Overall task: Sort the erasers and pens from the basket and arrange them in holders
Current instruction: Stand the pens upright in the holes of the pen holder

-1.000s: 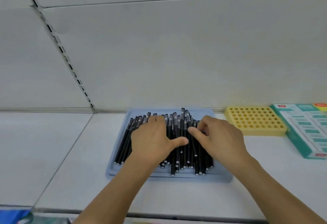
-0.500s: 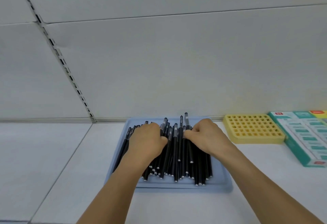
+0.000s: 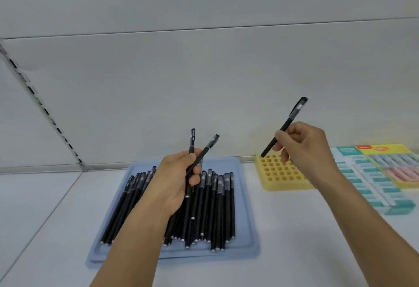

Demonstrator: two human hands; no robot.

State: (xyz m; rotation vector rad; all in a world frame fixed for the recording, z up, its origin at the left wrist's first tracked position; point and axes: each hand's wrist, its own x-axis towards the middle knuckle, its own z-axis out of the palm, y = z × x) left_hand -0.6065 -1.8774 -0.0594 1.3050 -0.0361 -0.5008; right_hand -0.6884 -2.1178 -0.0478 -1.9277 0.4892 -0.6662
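While pinching one black pen [image 3: 286,125] in right hand [image 3: 307,149] fingers [image 3: 283,155] over the yellow holder [image 3: 281,173], gripping two spare pens [image 3: 199,150] in left hand [image 3: 174,180], needing to aim at a hole.

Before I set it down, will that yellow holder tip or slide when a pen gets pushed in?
Probably not tip: the yellow holder looks low, wide and flat on the shelf. It might slide a little, since it appears to be light plastic on a smooth surface. The right hand brings its pen in slanted, a sideways nudge.
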